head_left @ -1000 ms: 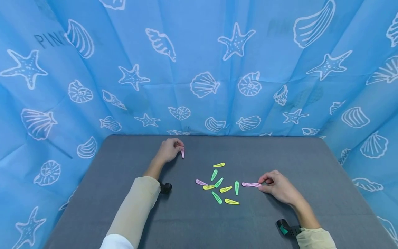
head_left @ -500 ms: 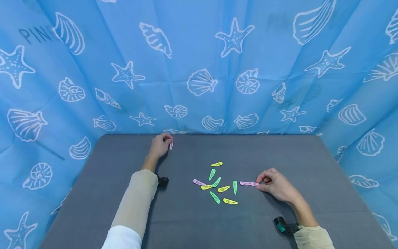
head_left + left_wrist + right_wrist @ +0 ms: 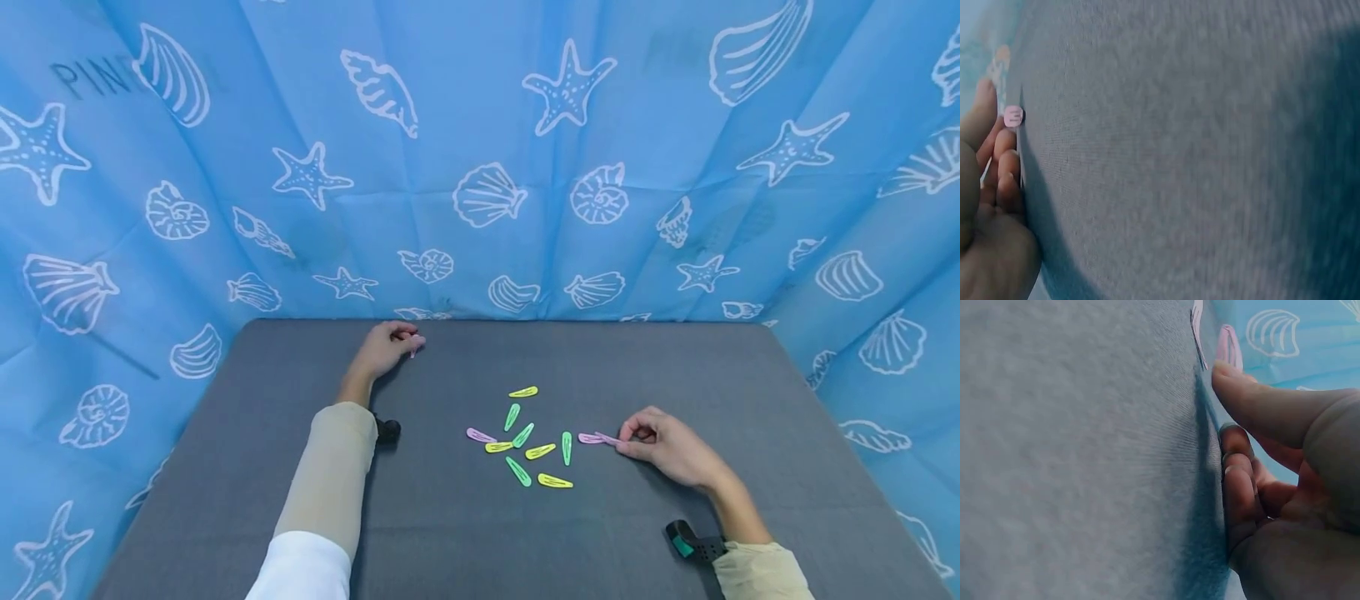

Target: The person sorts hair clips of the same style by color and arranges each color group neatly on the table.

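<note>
At the far left of the table, my left hand (image 3: 390, 343) is over a pink hair clip (image 3: 413, 352), which its thumb partly covers. The left wrist view shows that clip's rounded end (image 3: 1014, 116) against the fingertips, with the thumb tip apart from it. My right hand (image 3: 663, 442) pinches another pink hair clip (image 3: 608, 439) between thumb and fingers. This clip is tilted, and its end overlaps a second pink clip (image 3: 589, 438) lying to its left. In the right wrist view, the pinched clip (image 3: 1229, 347) stands up beyond the thumb.
Several hair clips lie loose in mid-table, among them a green one (image 3: 566, 448), a yellow one (image 3: 555, 481) and a pink one (image 3: 480, 435). The grey table (image 3: 450, 533) ends at a blue shell-patterned curtain (image 3: 450, 125).
My left hand has carried its pink clip leftward and back, and its thumb has since moved away from the fingers. The right hand's pink clip has turned from level to tilted.
</note>
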`<state>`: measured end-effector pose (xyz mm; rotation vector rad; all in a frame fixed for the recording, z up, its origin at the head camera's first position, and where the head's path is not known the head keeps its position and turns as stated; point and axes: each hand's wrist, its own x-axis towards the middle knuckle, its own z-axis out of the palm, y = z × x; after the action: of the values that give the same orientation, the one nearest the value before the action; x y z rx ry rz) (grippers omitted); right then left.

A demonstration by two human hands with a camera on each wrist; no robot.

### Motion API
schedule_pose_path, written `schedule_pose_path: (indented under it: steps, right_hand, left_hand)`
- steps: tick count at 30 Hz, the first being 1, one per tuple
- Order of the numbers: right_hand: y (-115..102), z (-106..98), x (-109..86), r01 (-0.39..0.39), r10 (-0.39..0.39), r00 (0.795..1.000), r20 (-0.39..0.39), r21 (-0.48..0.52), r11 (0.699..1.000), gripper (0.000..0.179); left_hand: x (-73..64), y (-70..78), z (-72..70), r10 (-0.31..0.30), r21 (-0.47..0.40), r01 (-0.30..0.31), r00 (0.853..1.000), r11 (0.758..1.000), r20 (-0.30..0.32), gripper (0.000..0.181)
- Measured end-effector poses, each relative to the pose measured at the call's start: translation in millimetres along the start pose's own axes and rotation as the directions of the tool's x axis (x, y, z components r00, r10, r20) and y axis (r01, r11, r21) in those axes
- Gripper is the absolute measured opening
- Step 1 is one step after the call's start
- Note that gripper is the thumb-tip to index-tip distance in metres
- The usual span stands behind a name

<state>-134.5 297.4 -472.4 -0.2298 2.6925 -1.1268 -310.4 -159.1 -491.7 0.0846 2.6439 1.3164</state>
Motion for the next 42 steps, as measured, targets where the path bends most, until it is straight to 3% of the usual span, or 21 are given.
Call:
schedule_pose_path:
  steps: [7,12,17,25,30,34,42]
  right_hand:
    - [1.8,1.3,-2.6,-0.016,0.013,0.999,0.041,0.083,0.996,0.016]
    - [1.4,4.5,-4.5,-0.023,0.026,0.998,-0.056,0.063,0.998,0.013]
    - [2.7,6.1,-4.8,-0.021,0.010,0.981,-0.193,-0.052,0.998,0.005]
    - [-0.8,1.1,-2.1,-0.123,0.109,0.977,-0.182,-0.065,0.990,0.014]
    - [-4.8,5.6,5.0,-0.153,0.132,0.960,-0.248,-0.068,0.986,0.022]
    - [-15.8,10.3,11.0,-0.103,0.088,0.956,-0.281,-0.040,0.994,0.017]
    - [-49.9,20.4,37.4,0.029,-0.045,0.966,-0.255,-0.066,0.997,0.009]
  left_hand:
    - [-4.5,-4.8,-5.4,-0.001,0.004,0.001,0.997,1.000,0.079,0.067]
    - [-6.4,-3.5,-8.7,-0.018,0.013,0.017,0.994,1.000,0.111,0.068]
    - [-7.0,0.6,-10.9,-0.009,0.008,0.008,0.994,1.000,0.111,0.066]
    - [-6.5,-0.4,-12.1,-0.017,0.011,0.016,0.995,1.000,0.100,0.066]
    - [-5.8,-4.0,-13.2,-0.020,0.019,0.018,0.994,1.000,0.105,0.065]
    - [-5.4,-4.9,-14.2,0.000,0.046,-0.006,0.993,0.999,0.115,0.065]
    - [-2.9,-3.1,-14.3,0.007,0.068,-0.016,0.992,0.998,0.126,0.062]
